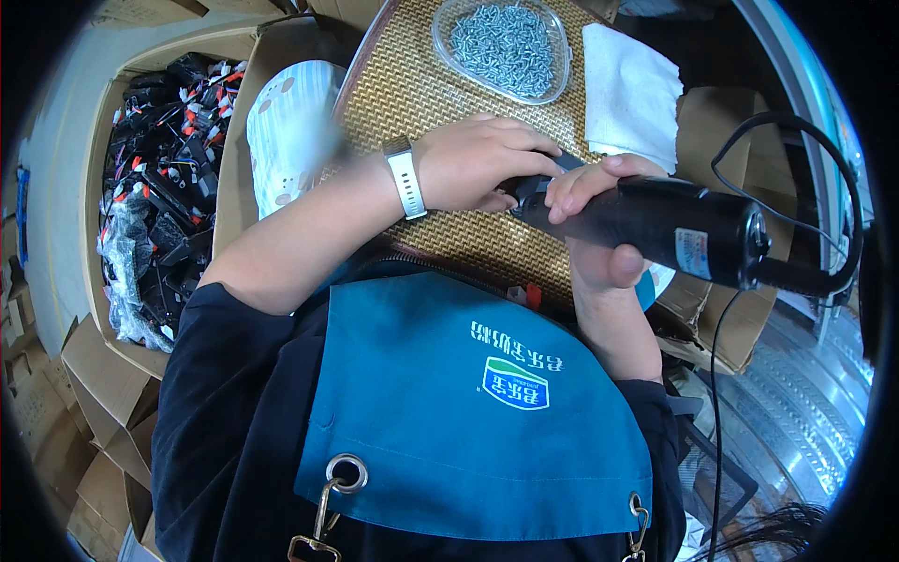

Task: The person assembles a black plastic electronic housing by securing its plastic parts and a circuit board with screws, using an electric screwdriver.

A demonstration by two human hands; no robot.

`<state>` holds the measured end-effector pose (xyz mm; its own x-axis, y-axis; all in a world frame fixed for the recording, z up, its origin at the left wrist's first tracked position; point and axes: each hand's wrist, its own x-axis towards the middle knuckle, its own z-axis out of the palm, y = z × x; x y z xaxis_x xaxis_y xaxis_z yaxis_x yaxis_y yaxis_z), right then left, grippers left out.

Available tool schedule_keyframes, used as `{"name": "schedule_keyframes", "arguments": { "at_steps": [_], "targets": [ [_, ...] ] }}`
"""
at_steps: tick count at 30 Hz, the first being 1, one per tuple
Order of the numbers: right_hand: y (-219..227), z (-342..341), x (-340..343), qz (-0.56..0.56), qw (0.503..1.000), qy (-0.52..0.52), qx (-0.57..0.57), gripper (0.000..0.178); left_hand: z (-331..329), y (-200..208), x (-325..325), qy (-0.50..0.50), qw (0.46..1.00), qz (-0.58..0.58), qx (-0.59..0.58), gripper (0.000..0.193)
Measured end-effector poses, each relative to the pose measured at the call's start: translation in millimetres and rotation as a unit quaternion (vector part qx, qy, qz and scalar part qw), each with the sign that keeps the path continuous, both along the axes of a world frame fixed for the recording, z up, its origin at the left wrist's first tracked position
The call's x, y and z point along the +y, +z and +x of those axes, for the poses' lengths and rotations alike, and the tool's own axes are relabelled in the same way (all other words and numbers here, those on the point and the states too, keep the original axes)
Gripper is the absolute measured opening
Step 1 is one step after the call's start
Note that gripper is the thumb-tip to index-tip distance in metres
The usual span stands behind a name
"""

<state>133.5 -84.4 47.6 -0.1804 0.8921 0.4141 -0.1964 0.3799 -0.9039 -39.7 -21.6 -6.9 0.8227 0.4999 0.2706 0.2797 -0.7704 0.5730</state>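
My right hand (599, 192) is wrapped around a black electric screwdriver (646, 220), which lies nearly level with its cable end to the right. The tool's tip points left, toward the fingers of my left hand (478, 164). Those fingers are closed on a small black part (529, 183), mostly hidden under them, so its exact kind cannot be made out. Tip and part meet or nearly meet; the contact is hidden. Both hands are over a woven mat (403, 84). Beyond them on the mat stands a clear plastic tub (438, 47) of small silvery screws (506, 51).
A folded white cloth (632, 89) lies right of the tub. At left, a cardboard box (234, 140) holds many black parts with red and white connectors (173, 178). The screwdriver's thick black cable (854, 215) loops at the right. A teal apron (403, 375) covers my front.
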Motion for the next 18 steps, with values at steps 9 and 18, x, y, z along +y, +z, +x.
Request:
{"name": "schedule_keyframes", "arguments": {
  "at_steps": [9, 18],
  "targets": [
    [-0.9, -4.8, -0.5, -0.028, 0.998, -0.011, 0.060, 0.069, 2.0, 0.5, -3.6, 0.013, 1.000, 0.016, 0.001, 0.061],
    [-5.8, -1.9, 0.0, -0.101, 0.987, -0.016, 0.124, 0.068, 0.1, -3.7, -3.7, 0.002, 1.000, 0.026, -0.016, 0.062]
  ]
}}
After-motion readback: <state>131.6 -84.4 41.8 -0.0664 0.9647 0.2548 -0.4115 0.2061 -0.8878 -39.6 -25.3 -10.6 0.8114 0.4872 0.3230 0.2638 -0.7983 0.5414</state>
